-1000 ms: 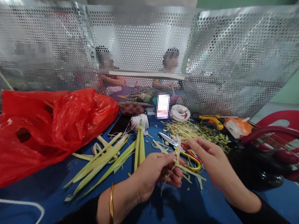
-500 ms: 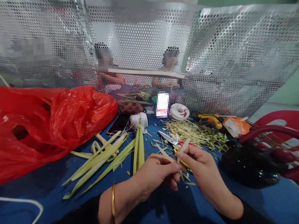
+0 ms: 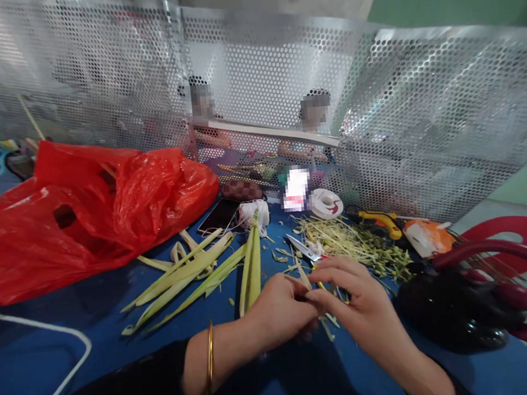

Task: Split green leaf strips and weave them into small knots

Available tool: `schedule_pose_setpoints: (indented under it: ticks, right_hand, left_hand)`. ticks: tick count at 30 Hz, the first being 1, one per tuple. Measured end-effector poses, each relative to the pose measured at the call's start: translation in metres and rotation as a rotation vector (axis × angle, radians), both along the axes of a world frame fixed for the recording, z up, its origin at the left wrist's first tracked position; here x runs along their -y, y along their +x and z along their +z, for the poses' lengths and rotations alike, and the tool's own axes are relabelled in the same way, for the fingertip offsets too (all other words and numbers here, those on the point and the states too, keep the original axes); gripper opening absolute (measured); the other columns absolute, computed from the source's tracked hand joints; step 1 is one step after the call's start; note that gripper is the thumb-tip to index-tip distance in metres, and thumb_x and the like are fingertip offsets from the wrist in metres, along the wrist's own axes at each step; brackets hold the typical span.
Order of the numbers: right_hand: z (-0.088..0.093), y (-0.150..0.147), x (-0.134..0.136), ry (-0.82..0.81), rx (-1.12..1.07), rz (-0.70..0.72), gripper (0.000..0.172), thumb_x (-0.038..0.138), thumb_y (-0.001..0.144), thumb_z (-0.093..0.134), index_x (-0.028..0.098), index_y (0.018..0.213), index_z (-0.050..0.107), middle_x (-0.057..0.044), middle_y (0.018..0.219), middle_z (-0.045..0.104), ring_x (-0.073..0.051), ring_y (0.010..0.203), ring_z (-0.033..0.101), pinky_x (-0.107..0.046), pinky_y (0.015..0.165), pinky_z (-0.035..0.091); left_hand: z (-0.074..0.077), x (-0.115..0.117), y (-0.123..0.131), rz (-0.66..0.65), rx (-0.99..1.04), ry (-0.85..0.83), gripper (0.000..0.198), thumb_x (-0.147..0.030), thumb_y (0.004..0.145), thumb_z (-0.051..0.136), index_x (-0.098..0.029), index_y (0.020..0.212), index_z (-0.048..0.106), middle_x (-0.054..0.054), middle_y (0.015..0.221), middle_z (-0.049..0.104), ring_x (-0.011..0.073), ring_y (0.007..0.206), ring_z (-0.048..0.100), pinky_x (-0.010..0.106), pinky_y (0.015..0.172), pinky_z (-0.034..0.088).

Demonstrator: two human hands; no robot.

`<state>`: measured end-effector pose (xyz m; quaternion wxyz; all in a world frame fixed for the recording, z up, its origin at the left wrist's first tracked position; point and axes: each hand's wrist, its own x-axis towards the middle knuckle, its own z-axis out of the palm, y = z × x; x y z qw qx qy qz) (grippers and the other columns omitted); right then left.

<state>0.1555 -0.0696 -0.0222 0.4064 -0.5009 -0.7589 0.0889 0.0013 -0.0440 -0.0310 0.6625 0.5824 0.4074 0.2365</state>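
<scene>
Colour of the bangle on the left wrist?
Gold bangle; shows best in the head view.

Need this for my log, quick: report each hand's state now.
Left hand: closed, holding a pale, narrow, flat leaf strip.
Right hand: partly curled beside it; whether it grips cannot be told.

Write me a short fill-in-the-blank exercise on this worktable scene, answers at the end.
1. The left hand and right hand are close together at a pale strip, above a table coloured ____.
2. The gold-coloured bangle is worn on the same side as the person's ____ hand.
3. The large plastic bag is coloured ____.
4. In the picture, the yellow-handled tool lies to the ____ of the white roll.

Missing words: blue; left; red; right.
</scene>
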Motion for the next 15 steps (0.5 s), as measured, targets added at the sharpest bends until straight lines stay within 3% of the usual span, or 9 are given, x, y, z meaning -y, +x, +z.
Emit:
schedule_pose_setpoints:
  ticks: [5,11,15]
  right_hand:
    - [-0.004,-0.009,0.002,-0.01,-0.056,0.024,0.015,0.017,0.082,0.062,0.023,0.069,0.061,0.001,0.071,0.067,-0.019,0.074,0.063,-0.044,0.092,0.04]
    - [-0.012,-0.011,0.005,0.103,-0.056,0.041,0.014,0.012,0.082,0.06,0.023,0.073,0.059,0.002,0.075,0.066,-0.019,0.081,0.064,-0.046,0.096,0.034]
    - [-0.013,-0.014,0.005,0.126,-0.007,0.056,0.016,0.011,0.085,0.058,0.023,0.074,0.059,0.003,0.074,0.067,-0.019,0.084,0.064,-0.046,0.099,0.032]
  left_hand:
    - [-0.003,0.002,0.002,-0.058,0.025,-0.054,0.017,-0.029,0.061,0.056,-0.018,0.048,0.053,-0.003,0.045,0.05,0.0091,0.039,0.046,0.024,0.046,0.041]
    - [-0.006,0.001,0.0,-0.155,0.053,-0.086,0.011,-0.025,0.057,0.056,-0.017,0.05,0.055,-0.004,0.046,0.052,0.0095,0.04,0.048,0.024,0.047,0.043]
    - [-0.008,0.002,0.002,-0.149,0.024,-0.09,0.011,-0.02,0.057,0.052,-0.017,0.047,0.054,-0.003,0.044,0.051,0.0095,0.039,0.047,0.024,0.046,0.042]
